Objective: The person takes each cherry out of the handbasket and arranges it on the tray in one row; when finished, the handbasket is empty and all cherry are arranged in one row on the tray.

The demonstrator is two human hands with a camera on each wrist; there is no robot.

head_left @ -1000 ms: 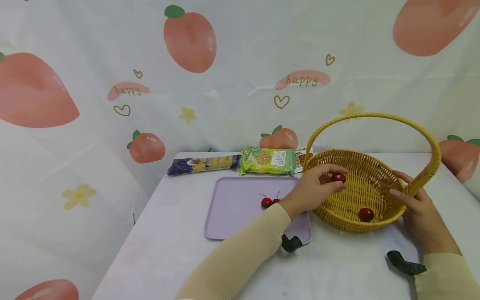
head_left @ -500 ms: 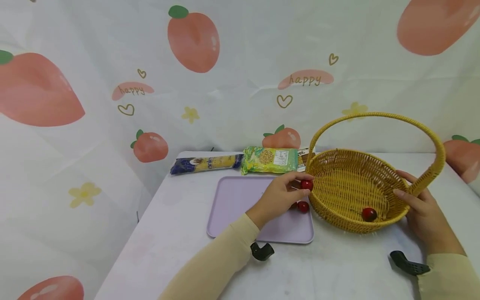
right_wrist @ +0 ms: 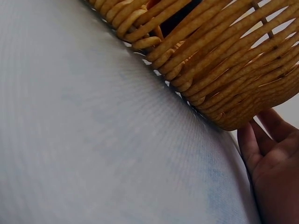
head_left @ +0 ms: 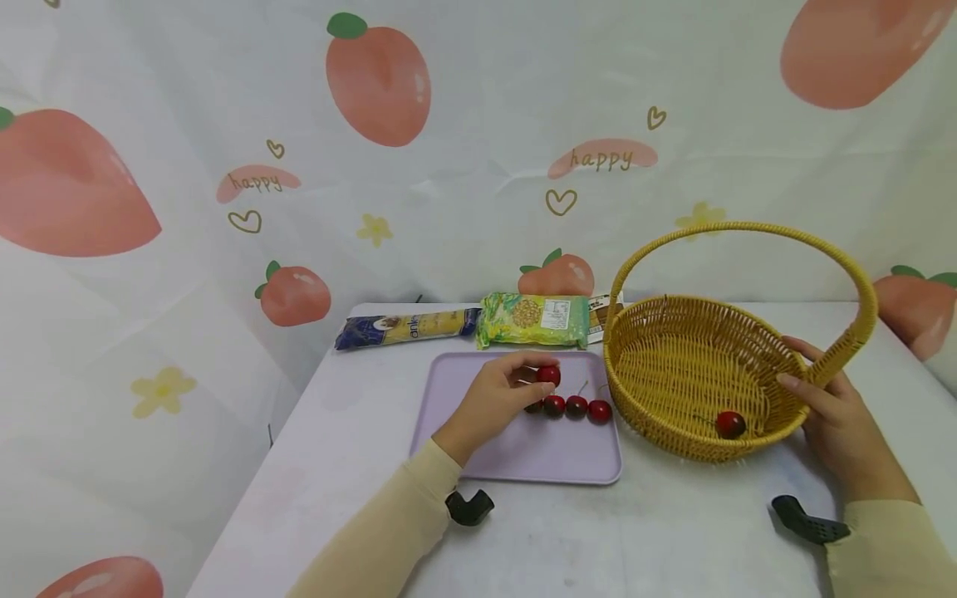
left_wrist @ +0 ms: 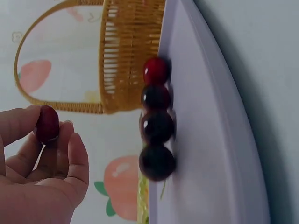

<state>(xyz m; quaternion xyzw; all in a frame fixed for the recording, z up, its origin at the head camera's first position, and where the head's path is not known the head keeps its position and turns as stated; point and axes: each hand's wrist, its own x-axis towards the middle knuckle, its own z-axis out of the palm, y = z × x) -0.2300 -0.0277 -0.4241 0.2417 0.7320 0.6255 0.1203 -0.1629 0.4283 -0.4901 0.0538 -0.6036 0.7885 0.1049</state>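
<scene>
Between thumb and fingers, my left hand (head_left: 486, 403) pinches a dark red cherry (head_left: 549, 376) above the lilac tray (head_left: 568, 461). The left wrist view shows that cherry (left_wrist: 46, 125) at the fingertips, apart from the row. Several cherries (head_left: 576, 406) with stems sit in a line on the tray's right half. To the right stands a yellow wicker basket (head_left: 673, 440) with a tall handle; one cherry (head_left: 730, 424) lies inside it. My right hand (head_left: 841, 432) grips the basket's right rim near the handle's base, its thumb on top; in the right wrist view, fingers (right_wrist: 250, 144) touch the weave.
Behind the tray lie a blue and yellow packet (head_left: 407, 326), a green and yellow packet (head_left: 532, 321) and a small brown and white packet (head_left: 598, 320), partly behind the basket. A fruit-print cloth (head_left: 449, 208) hangs at the back. Black wrist pieces (head_left: 803, 522) show at both cuffs.
My left hand has moved left with its cherry, from over the basket to over the tray, uncovering the row of cherries. The right hand keeps its place on the basket.
</scene>
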